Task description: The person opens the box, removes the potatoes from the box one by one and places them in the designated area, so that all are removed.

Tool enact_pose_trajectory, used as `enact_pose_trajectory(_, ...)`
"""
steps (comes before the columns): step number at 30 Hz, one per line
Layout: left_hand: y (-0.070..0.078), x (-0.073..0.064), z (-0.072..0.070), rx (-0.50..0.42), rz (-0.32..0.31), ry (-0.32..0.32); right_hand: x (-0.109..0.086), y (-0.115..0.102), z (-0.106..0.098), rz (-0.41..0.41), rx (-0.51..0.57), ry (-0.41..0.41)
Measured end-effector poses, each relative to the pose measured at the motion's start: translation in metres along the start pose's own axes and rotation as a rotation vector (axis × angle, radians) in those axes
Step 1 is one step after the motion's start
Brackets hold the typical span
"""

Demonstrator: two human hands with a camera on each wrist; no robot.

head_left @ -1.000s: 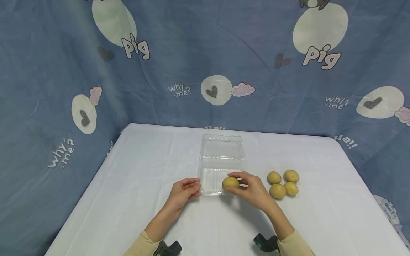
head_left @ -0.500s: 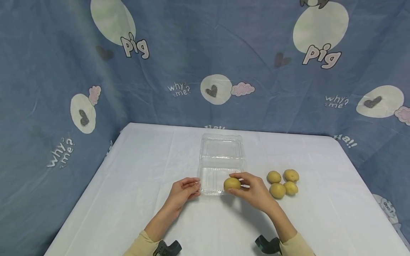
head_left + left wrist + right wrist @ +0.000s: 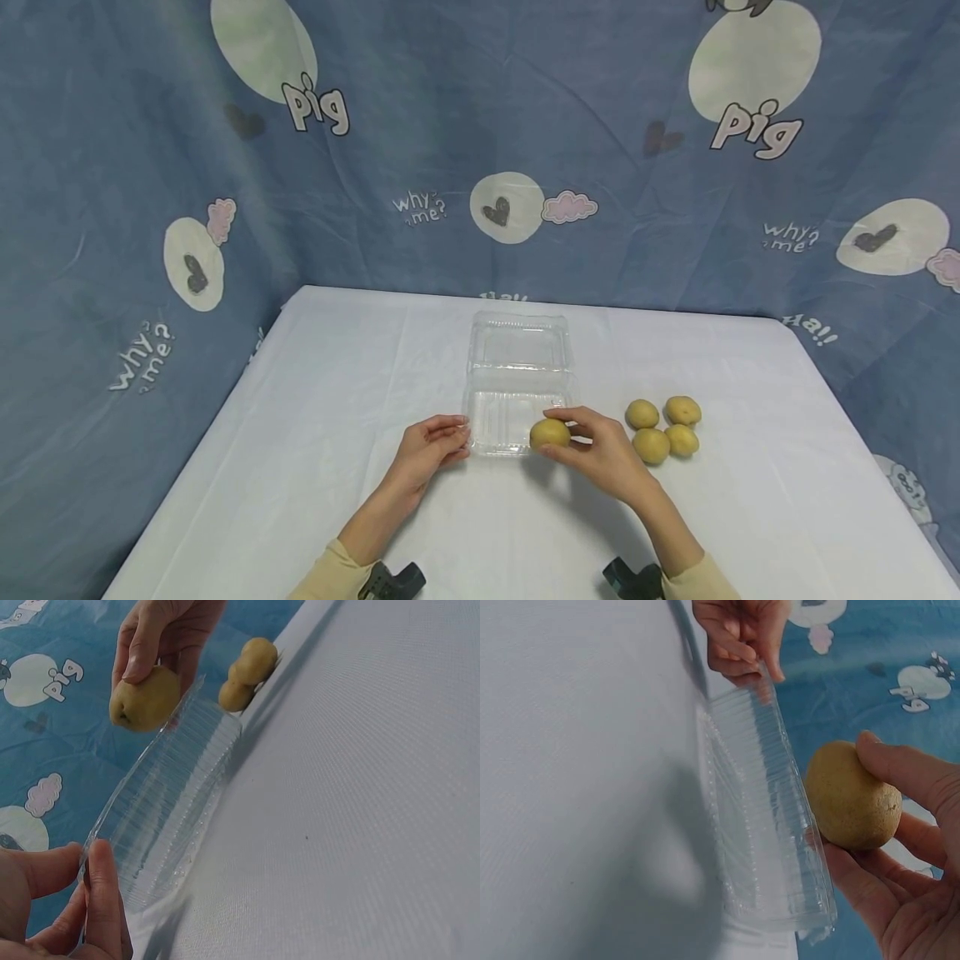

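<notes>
My right hand (image 3: pixel 603 450) holds a small yellow-brown potato (image 3: pixel 550 434) between thumb and fingers. The potato is above the right front rim of a clear plastic clamshell container (image 3: pixel 495 422). In the right wrist view the held potato (image 3: pixel 851 796) shows a rough patch on its skin. My left hand (image 3: pixel 426 452) pinches the container's left rim, thumb on one side and fingers on the other, as the left wrist view shows at the rim (image 3: pixel 112 799). The container's lid (image 3: pixel 520 343) lies folded back, away from me. No potato is visible inside the container.
Several more potatoes (image 3: pixel 651 447) sit in a close cluster to the right of the container. A white cloth covers the table (image 3: pixel 337 375). Behind and at the sides hangs a blue printed curtain (image 3: pixel 420 108). Each wrist wears a black device (image 3: pixel 633 579).
My right hand has drifted slightly to the right with the potato in its grasp. The left hand and the container have stayed in place.
</notes>
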State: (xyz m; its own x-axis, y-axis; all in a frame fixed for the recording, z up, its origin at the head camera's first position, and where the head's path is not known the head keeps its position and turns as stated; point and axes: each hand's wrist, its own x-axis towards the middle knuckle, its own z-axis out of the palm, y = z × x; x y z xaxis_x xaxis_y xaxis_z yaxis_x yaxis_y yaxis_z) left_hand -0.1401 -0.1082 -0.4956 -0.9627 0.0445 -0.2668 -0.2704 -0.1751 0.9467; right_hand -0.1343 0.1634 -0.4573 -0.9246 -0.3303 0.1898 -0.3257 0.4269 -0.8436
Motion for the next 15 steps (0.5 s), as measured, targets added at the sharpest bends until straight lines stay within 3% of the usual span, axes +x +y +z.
enact_pose_trajectory(15, 0.0003, -0.0013, -0.0005, -0.003, 0.011, -0.006, -0.0102, -0.0015, -0.0038, 0.005, 0.022, -0.008)
